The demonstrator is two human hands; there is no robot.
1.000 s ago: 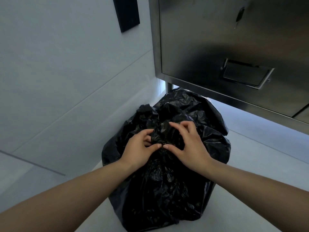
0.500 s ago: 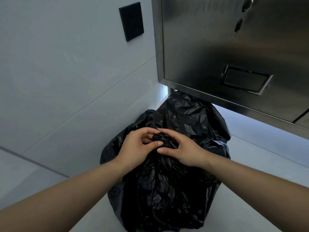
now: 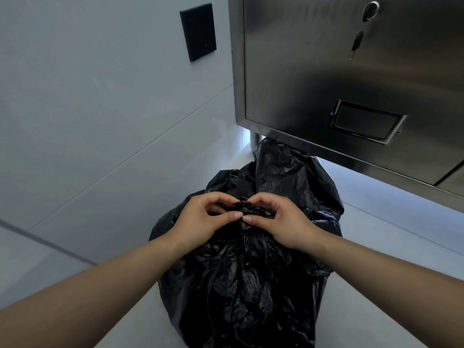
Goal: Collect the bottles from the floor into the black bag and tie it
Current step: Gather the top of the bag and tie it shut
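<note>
A full black bag (image 3: 246, 285) stands on the pale floor in the middle of the head view, its plastic crumpled and bulging. Its mouth is gathered into a tight bunch (image 3: 247, 208) at the top. My left hand (image 3: 200, 219) pinches that bunch from the left. From the right, my right hand (image 3: 283, 222) grips the same bunch, and the two thumbs nearly touch in front of it. No bottles show; whatever is in the bag is hidden.
A stainless steel cabinet (image 3: 351, 84) with a recessed handle (image 3: 366, 124) hangs over the bag's far side at the upper right. A pale tiled wall (image 3: 88, 109) with a black plate (image 3: 198, 31) runs along the left. Light floor (image 3: 391, 234) lies to the right.
Both hands have drawn the gathered top of the bag tighter and slightly higher. The right hand's fingers curled from spread flat into a pinch. The view tilted upward a little.
</note>
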